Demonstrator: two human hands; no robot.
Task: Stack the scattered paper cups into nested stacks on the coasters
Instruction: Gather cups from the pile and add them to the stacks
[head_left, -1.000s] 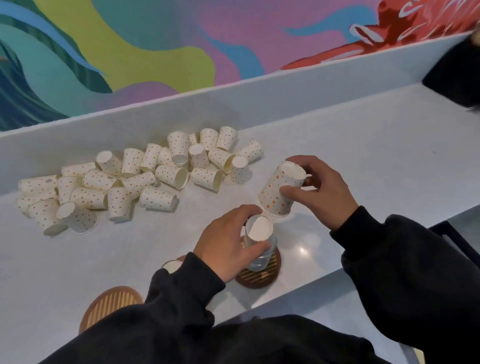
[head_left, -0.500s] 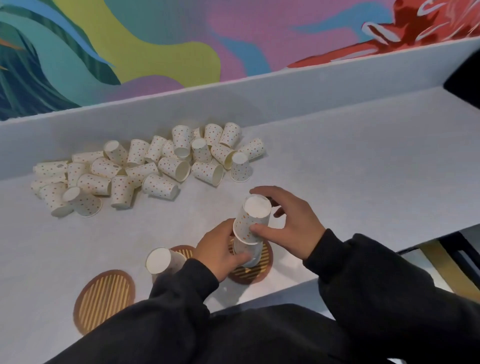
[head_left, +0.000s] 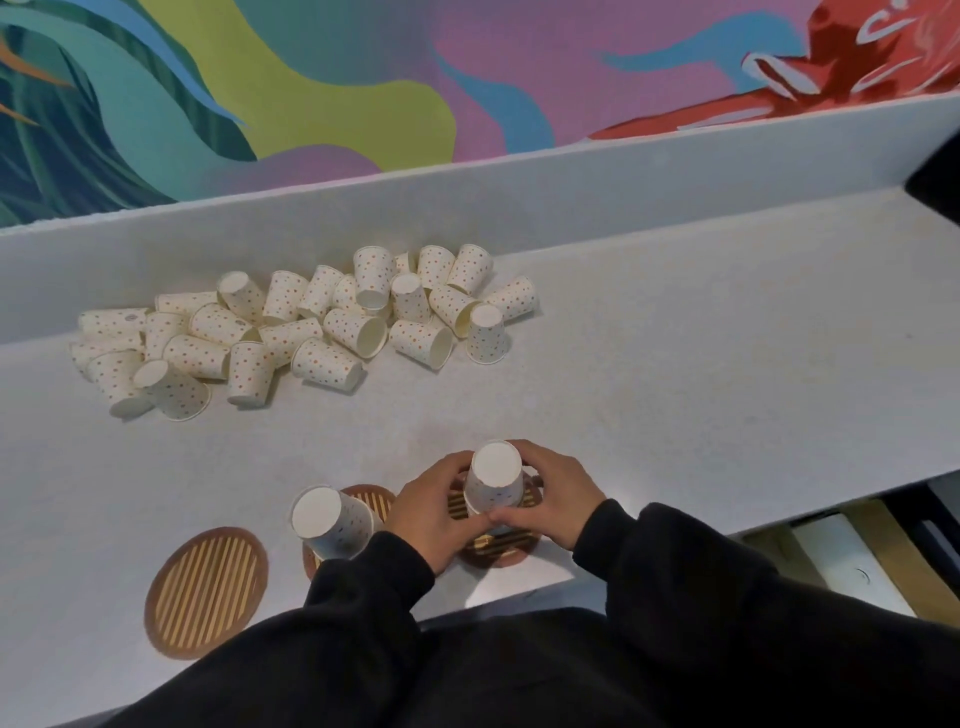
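Cups (head_left: 493, 486) nested upside down on the coaster (head_left: 498, 545) at six o'clock are clamped between the left hand (head_left: 434, 512) and right hand (head_left: 558, 496), fingers seating the top one; next likely fetching another from the pile (head_left: 311, 327) at eleven o'clock.

Both hands are low and close together, near the body. The left hand (head_left: 434, 512) curls in from the left and the right hand (head_left: 553, 499) curls in from the right, fingers bent, thumbs almost touching in front. Both are wrapped around a cup (head_left: 493, 480). Dark sleeves (head_left: 675, 571) cover both arms to the wrists.
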